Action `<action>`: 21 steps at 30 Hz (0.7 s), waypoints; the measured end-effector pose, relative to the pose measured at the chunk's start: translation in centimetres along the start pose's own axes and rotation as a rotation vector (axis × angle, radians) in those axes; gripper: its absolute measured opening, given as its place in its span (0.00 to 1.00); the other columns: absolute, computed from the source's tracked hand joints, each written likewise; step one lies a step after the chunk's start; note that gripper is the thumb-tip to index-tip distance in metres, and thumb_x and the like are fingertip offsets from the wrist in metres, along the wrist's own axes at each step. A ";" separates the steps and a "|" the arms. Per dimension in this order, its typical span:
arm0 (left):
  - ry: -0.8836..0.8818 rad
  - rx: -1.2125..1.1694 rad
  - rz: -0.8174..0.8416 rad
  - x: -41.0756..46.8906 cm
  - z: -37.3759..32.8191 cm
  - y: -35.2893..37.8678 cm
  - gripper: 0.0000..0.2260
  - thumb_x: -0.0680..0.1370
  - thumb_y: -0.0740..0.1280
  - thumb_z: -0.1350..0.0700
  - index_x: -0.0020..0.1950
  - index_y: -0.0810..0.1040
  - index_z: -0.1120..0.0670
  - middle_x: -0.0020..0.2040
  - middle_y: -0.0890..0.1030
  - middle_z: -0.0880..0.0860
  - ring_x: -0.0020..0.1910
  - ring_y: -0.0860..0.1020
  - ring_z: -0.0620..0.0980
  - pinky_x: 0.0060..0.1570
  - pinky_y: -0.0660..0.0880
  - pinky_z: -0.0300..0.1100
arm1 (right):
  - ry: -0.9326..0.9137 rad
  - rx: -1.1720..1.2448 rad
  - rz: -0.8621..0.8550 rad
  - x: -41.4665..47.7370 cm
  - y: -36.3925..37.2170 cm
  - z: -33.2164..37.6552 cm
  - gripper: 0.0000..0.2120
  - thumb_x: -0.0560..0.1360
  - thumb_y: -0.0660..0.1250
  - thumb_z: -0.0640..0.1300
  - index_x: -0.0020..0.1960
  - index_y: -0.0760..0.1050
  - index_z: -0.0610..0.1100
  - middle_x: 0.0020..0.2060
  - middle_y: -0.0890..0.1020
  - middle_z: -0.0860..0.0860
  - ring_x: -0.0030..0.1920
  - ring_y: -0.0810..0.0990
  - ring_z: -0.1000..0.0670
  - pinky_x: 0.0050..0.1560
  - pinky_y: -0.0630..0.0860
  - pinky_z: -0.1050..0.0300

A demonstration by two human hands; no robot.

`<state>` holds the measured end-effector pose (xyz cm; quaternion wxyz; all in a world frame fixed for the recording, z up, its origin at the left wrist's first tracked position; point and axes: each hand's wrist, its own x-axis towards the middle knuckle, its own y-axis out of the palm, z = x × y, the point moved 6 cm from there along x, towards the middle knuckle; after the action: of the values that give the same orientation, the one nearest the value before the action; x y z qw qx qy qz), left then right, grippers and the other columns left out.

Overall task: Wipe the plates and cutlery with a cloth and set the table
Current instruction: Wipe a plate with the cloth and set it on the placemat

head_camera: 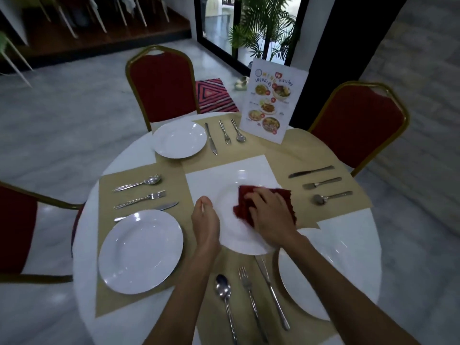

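Note:
A white plate (232,226) is held above the middle of the round table (87,232). My left hand (205,225) grips its left rim, thumb on top. My right hand (270,215) presses a folded dark red cloth (245,202) onto the plate's face. Other white plates lie at the near left (140,251), far left (179,139) and near right (306,277). Spoon, fork and knife sets lie at the near edge (249,302), left (140,192), far side (225,135) and right (321,185).
Tan placemats (293,150) cover the table top. A standing menu card (272,100) is at the far right of the table. Red chairs with gold frames stand at the far side (164,88), right (361,125) and left (17,227).

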<state>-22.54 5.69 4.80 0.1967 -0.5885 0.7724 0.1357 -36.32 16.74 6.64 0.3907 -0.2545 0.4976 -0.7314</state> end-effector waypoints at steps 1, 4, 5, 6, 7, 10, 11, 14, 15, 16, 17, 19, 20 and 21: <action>0.005 0.033 0.012 -0.4 -0.3 0.2 0.19 0.84 0.52 0.42 0.61 0.77 0.51 0.59 0.78 0.50 0.58 0.76 0.54 0.64 0.72 0.51 | -0.011 0.020 0.011 0.3 0.9 1.8 0.20 0.81 0.60 0.49 0.72 0.70 0.48 0.75 0.68 0.50 0.75 0.64 0.48 0.75 0.62 0.42; 0.039 0.095 -0.018 0.4 -2.0 -1.3 0.23 0.83 0.51 0.40 0.60 0.79 0.53 0.58 0.80 0.52 0.58 0.77 0.55 0.59 0.72 0.47 | -0.214 0.106 0.147 -3.1 3.6 7.5 0.29 0.82 0.57 0.49 0.82 0.55 0.51 0.81 0.59 0.54 0.81 0.54 0.51 0.78 0.57 0.43; 0.038 0.103 -0.037 1.2 -2.4 -2.6 0.23 0.83 0.52 0.40 0.59 0.79 0.53 0.57 0.80 0.52 0.58 0.77 0.55 0.57 0.71 0.45 | -0.272 0.159 0.220 -5.2 3.5 8.2 0.28 0.82 0.55 0.46 0.82 0.57 0.52 0.80 0.61 0.55 0.81 0.55 0.52 0.78 0.55 0.47; 0.035 0.103 -0.040 2.1 -2.6 -3.9 0.24 0.83 0.52 0.39 0.62 0.79 0.54 0.59 0.79 0.51 0.60 0.77 0.54 0.60 0.71 0.46 | -0.317 0.192 0.285 -6.7 2.7 8.0 0.28 0.81 0.55 0.44 0.81 0.60 0.54 0.80 0.63 0.55 0.80 0.57 0.53 0.77 0.54 0.51; 0.033 0.090 -0.030 2.8 -2.4 -5.1 0.26 0.82 0.52 0.38 0.65 0.78 0.54 0.63 0.79 0.51 0.62 0.76 0.54 0.64 0.72 0.49 | -0.342 0.149 0.315 -7.2 2.1 6.9 0.28 0.80 0.55 0.44 0.79 0.63 0.54 0.79 0.64 0.54 0.80 0.58 0.52 0.76 0.53 0.53; 0.013 0.088 0.006 1.6 -1.5 -5.7 0.24 0.82 0.53 0.39 0.65 0.78 0.52 0.62 0.79 0.50 0.62 0.77 0.55 0.66 0.73 0.55 | -0.148 -0.180 0.256 -4.5 0.9 2.5 0.31 0.79 0.56 0.45 0.81 0.57 0.55 0.82 0.54 0.50 0.82 0.49 0.47 0.79 0.49 0.42; 0.019 0.096 0.044 0.6 -1.0 -4.8 0.22 0.82 0.53 0.40 0.61 0.80 0.52 0.59 0.80 0.50 0.60 0.78 0.56 0.64 0.74 0.54 | -0.055 -0.216 0.198 -3.4 0.5 2.7 0.31 0.81 0.55 0.46 0.83 0.51 0.55 0.83 0.47 0.50 0.82 0.44 0.45 0.79 0.46 0.40; 0.030 0.115 0.095 -1.7 -0.1 -3.3 0.20 0.83 0.55 0.44 0.52 0.81 0.56 0.52 0.83 0.56 0.53 0.80 0.56 0.52 0.74 0.46 | -0.071 -0.042 0.203 -3.3 2.3 8.9 0.35 0.78 0.45 0.54 0.83 0.42 0.50 0.83 0.41 0.49 0.82 0.39 0.46 0.78 0.43 0.41; 0.026 0.104 0.062 -1.6 -0.4 -4.0 0.20 0.84 0.55 0.45 0.51 0.82 0.55 0.51 0.84 0.55 0.51 0.80 0.55 0.51 0.73 0.45 | -0.153 0.012 0.267 -4.8 3.2 11.0 0.36 0.77 0.44 0.55 0.84 0.43 0.49 0.83 0.42 0.50 0.82 0.40 0.49 0.78 0.44 0.43; 0.011 0.088 0.046 -0.9 -0.5 -5.0 0.20 0.83 0.56 0.44 0.51 0.82 0.55 0.51 0.84 0.55 0.51 0.80 0.54 0.52 0.75 0.46 | -0.233 0.033 0.322 -6.7 3.9 11.9 0.33 0.79 0.44 0.54 0.84 0.44 0.49 0.83 0.44 0.52 0.82 0.41 0.51 0.79 0.43 0.45; 0.000 0.056 0.044 -0.2 -0.7 -6.1 0.19 0.83 0.56 0.44 0.51 0.82 0.54 0.52 0.84 0.54 0.51 0.81 0.53 0.53 0.76 0.47 | -0.278 0.012 0.357 -8.3 3.9 11.5 0.30 0.83 0.46 0.51 0.84 0.47 0.50 0.83 0.47 0.54 0.82 0.42 0.53 0.79 0.42 0.45; -0.033 0.017 0.033 0.7 -0.4 -8.3 0.16 0.83 0.58 0.45 0.53 0.81 0.52 0.51 0.84 0.52 0.48 0.81 0.51 0.47 0.76 0.46 | -0.299 -0.111 0.395 -9.7 3.1 8.5 0.26 0.85 0.52 0.47 0.82 0.53 0.56 0.82 0.50 0.58 0.82 0.41 0.52 0.78 0.37 0.38; -0.050 -0.001 0.036 0.7 -0.1 -9.1 0.16 0.83 0.58 0.44 0.53 0.81 0.52 0.50 0.83 0.52 0.48 0.81 0.51 0.45 0.76 0.45 | -0.260 -0.184 0.402 -9.3 2.7 6.7 0.26 0.84 0.53 0.46 0.81 0.56 0.59 0.82 0.50 0.58 0.82 0.40 0.52 0.77 0.35 0.34; -0.062 -0.022 0.055 0.5 0.4 -9.2 0.15 0.82 0.58 0.44 0.52 0.81 0.51 0.49 0.83 0.52 0.48 0.81 0.52 0.47 0.77 0.46 | -0.185 -0.246 0.383 -8.4 2.0 5.5 0.27 0.83 0.54 0.45 0.80 0.57 0.60 0.82 0.50 0.58 0.82 0.40 0.51 0.75 0.34 0.31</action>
<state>-13.71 2.91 4.38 0.2102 -0.5645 0.7804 0.1677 -26.78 20.35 6.96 0.5324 -0.2672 0.5840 -0.5515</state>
